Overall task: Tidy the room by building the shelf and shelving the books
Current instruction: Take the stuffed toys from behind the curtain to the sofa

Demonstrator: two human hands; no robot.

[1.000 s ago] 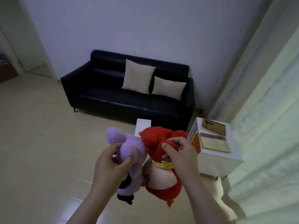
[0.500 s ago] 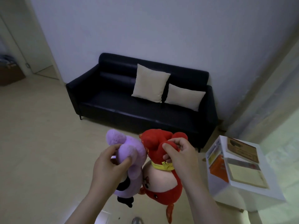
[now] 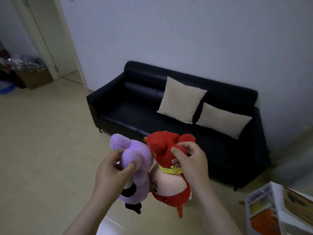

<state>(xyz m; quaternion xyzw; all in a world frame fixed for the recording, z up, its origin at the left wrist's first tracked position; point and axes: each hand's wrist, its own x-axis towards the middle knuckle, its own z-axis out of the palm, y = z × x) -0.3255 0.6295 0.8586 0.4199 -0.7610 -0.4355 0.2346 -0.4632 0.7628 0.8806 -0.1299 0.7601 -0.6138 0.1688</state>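
Note:
My left hand (image 3: 112, 172) grips a purple plush toy (image 3: 133, 167) that hangs upside down in front of me. My right hand (image 3: 191, 162) grips a red plush toy (image 3: 166, 185) by its top, right beside the purple one, and the two toys touch. A white shelf unit (image 3: 277, 216) stands at the bottom right with books (image 3: 261, 219) in its open side and a brown book (image 3: 298, 204) lying on top.
A black sofa (image 3: 128, 106) with two beige cushions (image 3: 182, 100) stands against the wall ahead. An open doorway (image 3: 42, 48) at the left leads to a room with a cardboard box (image 3: 34, 78). Bare beige floor (image 3: 42, 150) lies at the left.
The view has swung left: the sofa and the white shelf have shifted right in the frame, and the doorway has come into view. Both hands keep the same hold on the toys.

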